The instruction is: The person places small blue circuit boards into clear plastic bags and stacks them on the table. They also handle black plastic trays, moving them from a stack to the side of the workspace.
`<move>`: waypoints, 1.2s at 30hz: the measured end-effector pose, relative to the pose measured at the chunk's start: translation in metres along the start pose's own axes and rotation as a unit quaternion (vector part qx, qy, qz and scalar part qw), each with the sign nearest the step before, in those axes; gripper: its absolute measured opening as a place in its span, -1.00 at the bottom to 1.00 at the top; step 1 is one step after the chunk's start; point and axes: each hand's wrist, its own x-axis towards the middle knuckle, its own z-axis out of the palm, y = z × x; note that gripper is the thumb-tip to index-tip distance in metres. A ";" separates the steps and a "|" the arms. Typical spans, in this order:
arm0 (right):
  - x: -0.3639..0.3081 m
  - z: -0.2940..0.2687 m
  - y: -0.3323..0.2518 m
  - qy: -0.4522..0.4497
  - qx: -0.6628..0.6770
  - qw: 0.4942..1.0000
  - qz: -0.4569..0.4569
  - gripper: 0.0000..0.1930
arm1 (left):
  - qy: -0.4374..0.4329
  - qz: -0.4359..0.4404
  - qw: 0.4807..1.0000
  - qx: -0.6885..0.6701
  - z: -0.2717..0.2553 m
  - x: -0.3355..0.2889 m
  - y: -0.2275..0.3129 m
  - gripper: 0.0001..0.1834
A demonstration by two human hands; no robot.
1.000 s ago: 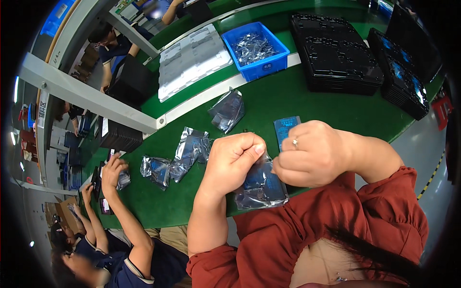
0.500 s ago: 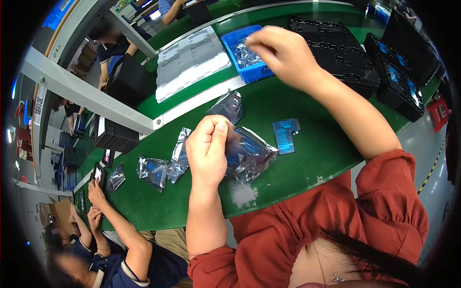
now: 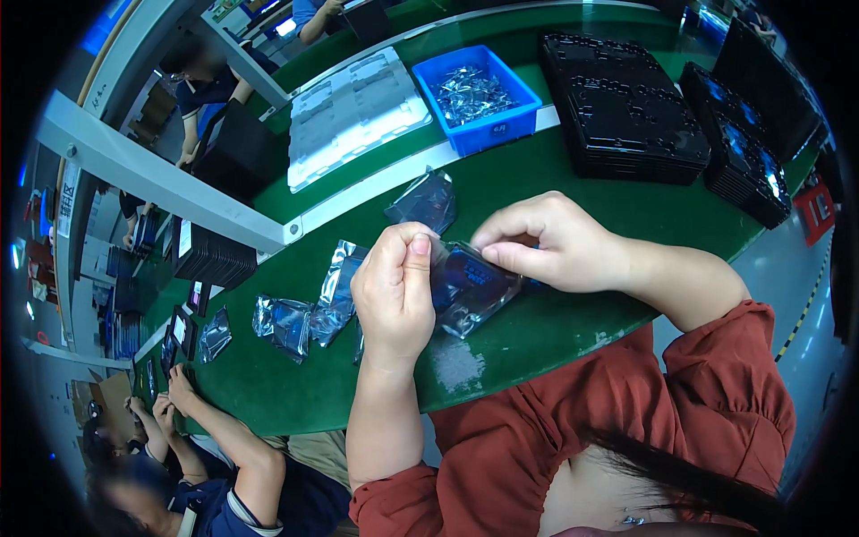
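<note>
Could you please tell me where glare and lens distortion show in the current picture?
In the head view, strong glare whitens part of the pale tray; in the head view, the held bag shows small, shiny highlights; also in the head view, the table's near edge bows, and the corners are black.

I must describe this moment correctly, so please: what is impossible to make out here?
- Head view: exact contents of the shiny pouch; glossy film obscures them.
- Head view: finger ends of the left hand; the fist hides them.
- Head view: single pieces in the blue bin; too small.
- Head view: co-worker's head, lower left; blurred.
</note>
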 end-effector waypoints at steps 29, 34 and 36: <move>0.015 -0.021 0.042 0.027 -0.090 0.995 0.014 -0.89 | -0.072 0.255 0.960 0.086 0.018 0.003 0.004 -0.84; 0.019 -0.011 0.049 0.057 -0.063 0.994 0.074 -0.87 | -0.056 0.142 0.984 0.087 0.019 0.006 -0.013 -0.87; 0.018 -0.011 0.057 0.100 -0.126 0.987 0.002 -0.87 | -0.052 0.138 0.984 0.101 0.019 0.006 -0.013 -0.89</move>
